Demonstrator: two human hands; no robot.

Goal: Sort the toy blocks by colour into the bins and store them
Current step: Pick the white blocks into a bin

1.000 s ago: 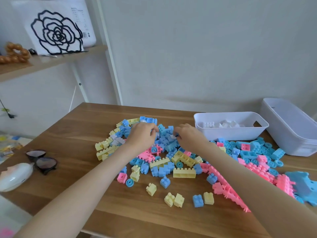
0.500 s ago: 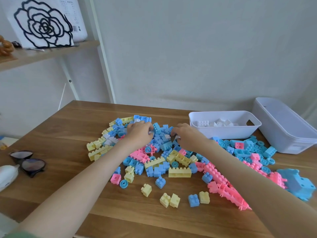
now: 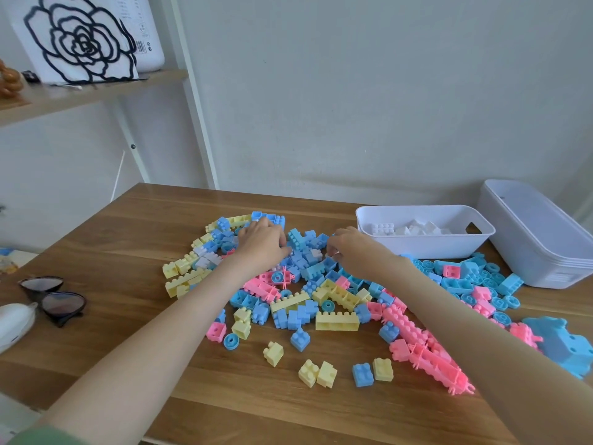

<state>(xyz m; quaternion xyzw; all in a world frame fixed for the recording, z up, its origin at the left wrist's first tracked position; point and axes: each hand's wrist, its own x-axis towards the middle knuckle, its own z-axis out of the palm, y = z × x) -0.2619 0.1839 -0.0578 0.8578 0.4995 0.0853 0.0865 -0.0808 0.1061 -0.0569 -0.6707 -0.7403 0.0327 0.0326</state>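
Across the wooden table [image 3: 128, 252], beside a white bin [image 3: 426, 247], spread blue, pink and yellow toy blocks [image 3: 337, 322]. Left hand [image 3: 261, 244] and right hand [image 3: 354, 250] dig into the pile, fingers curled; any grip is hidden.

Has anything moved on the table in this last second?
Barely. The left hand and right hand stay with fingers curled in the far side of the block pile; whether they hold anything is hidden. The white bin, its white blocks and the sunglasses lie as before.

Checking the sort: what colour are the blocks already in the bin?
White blocks, seen best in head view.
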